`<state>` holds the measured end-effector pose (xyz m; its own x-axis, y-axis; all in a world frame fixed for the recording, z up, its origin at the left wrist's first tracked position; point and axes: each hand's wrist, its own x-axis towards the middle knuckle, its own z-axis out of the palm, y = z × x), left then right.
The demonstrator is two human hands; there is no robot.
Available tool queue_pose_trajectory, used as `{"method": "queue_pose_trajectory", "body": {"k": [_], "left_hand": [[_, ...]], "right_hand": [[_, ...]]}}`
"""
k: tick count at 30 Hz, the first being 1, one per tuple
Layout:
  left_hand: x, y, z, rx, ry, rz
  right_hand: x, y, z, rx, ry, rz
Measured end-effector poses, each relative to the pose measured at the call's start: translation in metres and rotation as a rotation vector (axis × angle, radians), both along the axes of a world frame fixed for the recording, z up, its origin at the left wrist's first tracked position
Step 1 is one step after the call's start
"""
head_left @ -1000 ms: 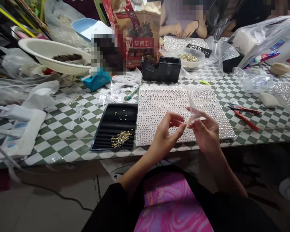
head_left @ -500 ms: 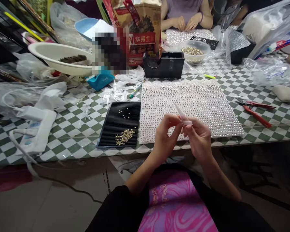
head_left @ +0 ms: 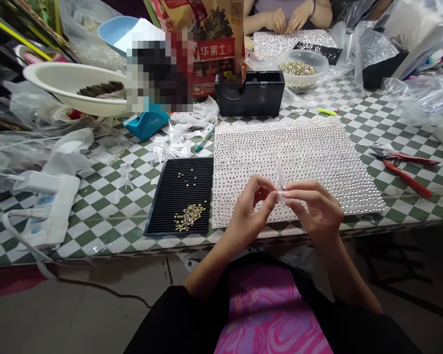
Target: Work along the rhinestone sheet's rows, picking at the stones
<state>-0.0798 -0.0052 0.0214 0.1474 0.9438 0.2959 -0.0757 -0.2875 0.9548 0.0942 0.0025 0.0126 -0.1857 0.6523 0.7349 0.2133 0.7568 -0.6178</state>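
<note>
Between both hands is a small translucent cone-shaped piece (head_left: 279, 182), its thin tip pointing up and away from me. My left hand (head_left: 253, 204) pinches its lower end between thumb and forefinger. From the other side, my right hand (head_left: 315, 209) holds the same end with thumb and fingertips. Both hands are above the near edge of a white sheet (head_left: 280, 147) covered with rows of small shiny rhinestones. Left of the sheet lies a black ribbed tray (head_left: 170, 189) with a pile of gold rhinestones (head_left: 189, 217) and several loose ones.
Red-handled pliers (head_left: 408, 172) lie at right. Behind the sheet stand a black tape dispenser (head_left: 251, 96), a bowl of rhinestones (head_left: 299, 69) and a paper bag (head_left: 217, 49). A power strip (head_left: 51, 211) is at left. Another person's hands (head_left: 288, 20) work across the table.
My right hand has shifted right and its fingers have straightened somewhat. The cone-shaped piece now points more upright. The camera view has moved slightly.
</note>
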Motion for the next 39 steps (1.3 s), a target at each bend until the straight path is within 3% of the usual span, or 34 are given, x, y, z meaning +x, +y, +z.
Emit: {"method": "queue_pose_trajectory", "body": {"k": [7, 11, 16, 22, 25, 32, 36, 39], "left_hand": [[-0.003, -0.002, 0.000, -0.005, -0.032, -0.145], [-0.002, -0.005, -0.005, 0.110, -0.043, -0.099], [0.001, -0.005, -0.006, 0.140, -0.109, -0.046], [0.010, -0.005, -0.007, 0.038, -0.141, 0.064], [0.012, -0.006, -0.009, 0.005, -0.138, 0.057], [0.018, -0.008, -0.008, -0.094, -0.241, 0.031], [0.031, 0.003, -0.009, -0.158, -0.304, 0.014], [0.042, 0.007, -0.009, -0.142, -0.270, 0.023]], "right_hand": [[-0.006, -0.006, -0.010, 0.111, 0.093, -0.134], [-0.012, -0.009, -0.009, 0.041, 0.144, -0.174], [-0.020, -0.011, -0.002, -0.021, 0.201, -0.171], [-0.031, -0.012, -0.004, -0.094, 0.317, -0.224], [-0.036, -0.013, -0.004, -0.151, 0.354, -0.263], [-0.041, -0.010, -0.005, -0.271, 0.436, -0.203], [-0.047, -0.005, -0.015, -0.369, 0.499, -0.152], [-0.040, 0.004, -0.013, -0.427, 0.548, -0.122]]}}
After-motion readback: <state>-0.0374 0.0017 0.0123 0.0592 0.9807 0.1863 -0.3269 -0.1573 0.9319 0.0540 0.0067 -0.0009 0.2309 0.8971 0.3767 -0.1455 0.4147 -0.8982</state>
